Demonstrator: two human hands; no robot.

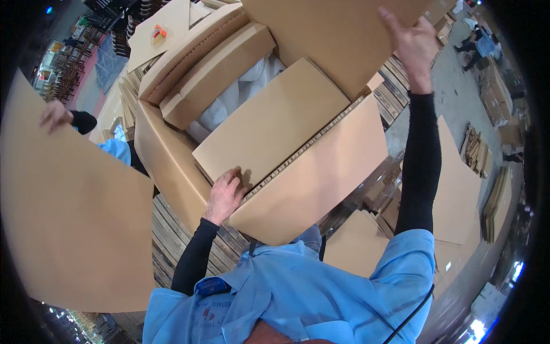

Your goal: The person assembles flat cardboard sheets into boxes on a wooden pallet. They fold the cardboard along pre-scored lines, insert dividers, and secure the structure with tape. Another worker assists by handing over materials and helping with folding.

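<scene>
A large open cardboard box (309, 189) stands in front of me. Inside it a flat cardboard panel (275, 120) covers the near part of the contents. My left hand (226, 196) rests on that panel's near left corner, by the box's front wall, with its fingers bent and apart; its thumb is hidden. Raised at the upper right, my right hand (415, 49) grips the edge of an upright cardboard flap (338, 34), thumb on the side facing me. Behind the panel lie white wrapping (232, 103) and a long folded cardboard piece (220, 71).
At the left, another person's hand (55, 116) touches a big cardboard sheet (74, 206). An orange tape dispenser (158, 34) lies on cardboard beyond the box. Wooden slats (172, 235) show beneath. Cardboard stacks (497, 203) and a distant person (484, 45) are at the right.
</scene>
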